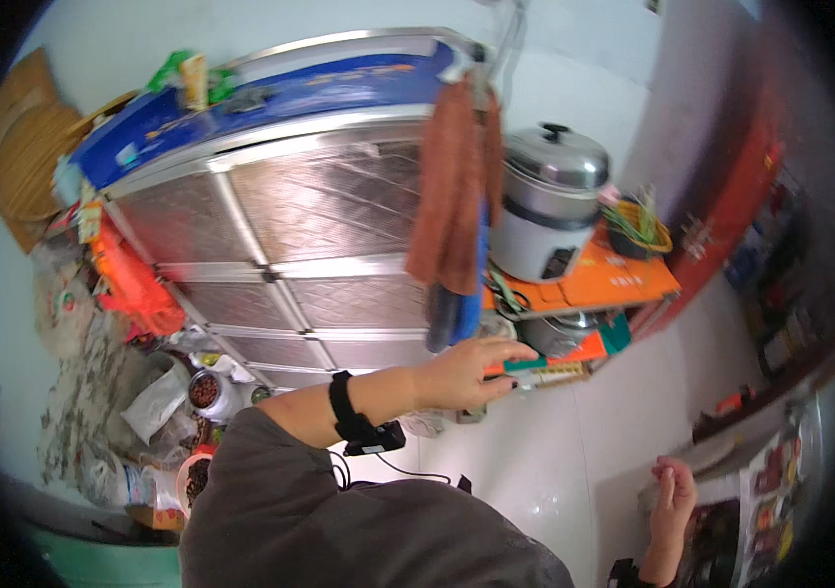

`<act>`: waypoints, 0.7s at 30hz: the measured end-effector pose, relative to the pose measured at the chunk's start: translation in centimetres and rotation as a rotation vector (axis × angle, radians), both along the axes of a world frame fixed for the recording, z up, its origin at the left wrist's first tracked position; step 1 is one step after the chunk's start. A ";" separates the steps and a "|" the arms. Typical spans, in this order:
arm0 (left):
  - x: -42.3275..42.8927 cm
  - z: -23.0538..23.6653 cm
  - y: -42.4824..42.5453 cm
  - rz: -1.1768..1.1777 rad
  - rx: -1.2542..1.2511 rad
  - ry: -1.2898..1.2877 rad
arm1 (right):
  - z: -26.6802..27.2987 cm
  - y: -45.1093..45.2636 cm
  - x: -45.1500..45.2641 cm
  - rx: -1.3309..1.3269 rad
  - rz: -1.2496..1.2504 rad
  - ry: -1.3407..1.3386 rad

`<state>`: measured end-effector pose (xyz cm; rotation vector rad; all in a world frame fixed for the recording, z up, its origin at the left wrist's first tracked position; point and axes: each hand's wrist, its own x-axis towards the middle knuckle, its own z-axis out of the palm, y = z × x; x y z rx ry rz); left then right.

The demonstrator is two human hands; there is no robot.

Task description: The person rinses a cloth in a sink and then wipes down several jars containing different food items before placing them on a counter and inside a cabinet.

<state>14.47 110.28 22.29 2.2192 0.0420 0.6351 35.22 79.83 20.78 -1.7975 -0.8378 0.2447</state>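
My left hand point(472, 371) reaches out over the floor, palm down with nothing seen in it, in front of the shelf's lower level. My right hand point(673, 485) is at the lower right, its fingers partly bent and near one another; nothing shows in it. Beyond the left hand a brown towel point(447, 191) hangs at the corner of a metal-framed cabinet point(344, 198). A rice cooker point(549, 198) with a steel lid stands on the orange-covered shelf top point(608, 279), beside a small basket point(638, 228) with green stalks. Scissors point(513, 301) lie at the shelf's edge.
Bags, a jar of reddish-brown nuts or beans point(206, 391) and a pink-rimmed tub point(193, 481) stand at the left. A pot point(564, 334) sits under the orange shelf top. Pale floor tiles point(535, 456) run towards a dark-edged piece of furniture point(777, 382) at the right.
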 end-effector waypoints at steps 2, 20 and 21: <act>-3.8 2.3 2.5 0.138 0.072 -0.096 | 2.5 5.0 -0.7 -0.008 0.167 -0.218; -31.5 11.4 17.5 1.252 0.821 -0.095 | 26.3 33.1 -20.2 -0.010 0.962 -0.741; -32.2 11.4 18.8 1.254 0.817 -0.103 | 27.5 35.3 -21.5 -0.066 0.921 -0.819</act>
